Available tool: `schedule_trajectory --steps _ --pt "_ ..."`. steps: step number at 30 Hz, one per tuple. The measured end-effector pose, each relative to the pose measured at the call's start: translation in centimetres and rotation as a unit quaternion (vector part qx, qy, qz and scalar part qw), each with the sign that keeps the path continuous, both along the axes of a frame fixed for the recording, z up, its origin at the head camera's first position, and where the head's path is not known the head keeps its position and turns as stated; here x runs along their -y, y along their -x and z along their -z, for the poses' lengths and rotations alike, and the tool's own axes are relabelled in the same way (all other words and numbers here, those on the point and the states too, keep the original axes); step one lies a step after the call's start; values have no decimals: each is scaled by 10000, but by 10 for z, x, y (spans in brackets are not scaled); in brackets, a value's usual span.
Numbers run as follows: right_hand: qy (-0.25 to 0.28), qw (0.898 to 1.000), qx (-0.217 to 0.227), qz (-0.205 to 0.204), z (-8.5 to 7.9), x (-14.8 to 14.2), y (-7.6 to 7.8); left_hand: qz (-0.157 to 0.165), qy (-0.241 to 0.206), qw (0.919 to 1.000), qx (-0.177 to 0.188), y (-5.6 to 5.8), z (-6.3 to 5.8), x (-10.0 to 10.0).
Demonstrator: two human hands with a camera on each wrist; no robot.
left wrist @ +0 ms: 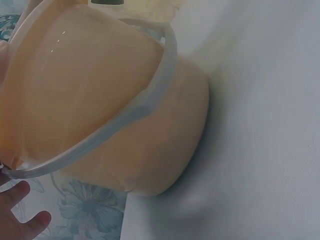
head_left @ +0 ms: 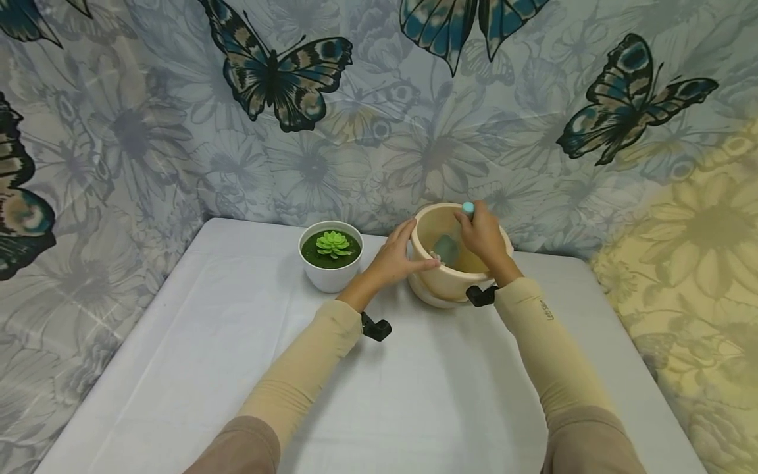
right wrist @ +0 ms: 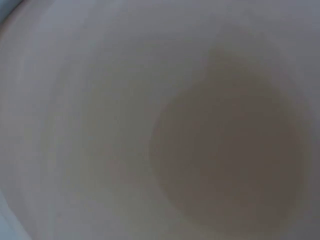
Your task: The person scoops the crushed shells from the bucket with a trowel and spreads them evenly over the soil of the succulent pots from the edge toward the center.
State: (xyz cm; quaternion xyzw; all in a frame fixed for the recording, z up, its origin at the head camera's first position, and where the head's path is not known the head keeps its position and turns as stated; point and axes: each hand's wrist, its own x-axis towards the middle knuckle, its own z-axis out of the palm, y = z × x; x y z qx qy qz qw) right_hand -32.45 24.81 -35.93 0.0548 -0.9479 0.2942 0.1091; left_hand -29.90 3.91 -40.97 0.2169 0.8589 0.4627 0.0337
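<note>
A cream plastic bucket (head_left: 447,284) with a pale carrying handle (left wrist: 117,125) lowered along its side stands near the table's back edge. At its left rim is my left hand (head_left: 393,260), thumb along the near edge and the other fingers spread. In the left wrist view, two fingertips (left wrist: 37,222) show apart from the bucket's wall. Over the opening, my right hand (head_left: 482,234) grips the light-blue handle of a tool (head_left: 468,209). A rounded grey-green shape (head_left: 445,250) shows inside the bucket below that hand. The right wrist view holds only blurred pale surfaces and a dark rounded shadow.
A white pot (head_left: 331,278) with a green succulent (head_left: 333,244) stands left of the bucket, close to my left forearm. White cloth covers the table (head_left: 379,408). Butterfly-patterned fabric (head_left: 379,131) hangs right behind the table's back edge.
</note>
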Motion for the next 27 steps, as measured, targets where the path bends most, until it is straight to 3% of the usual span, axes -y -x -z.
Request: schedule_trajectory --steps 4,11,19,27 --pt "145 9998 107 8 -1 -1 1 -7 2 10000 -22 0 0 0" --pt "861 9913 806 -585 -3 -1 -1 -24 46 10000 49 0 0 1" --pt "1462 9826 1021 -521 4 -4 -4 -198 -43 9998 60 -5 5 0" --pt "1091 9885 935 -471 3 -3 -4 -159 -156 9997 -26 -1 4 0"
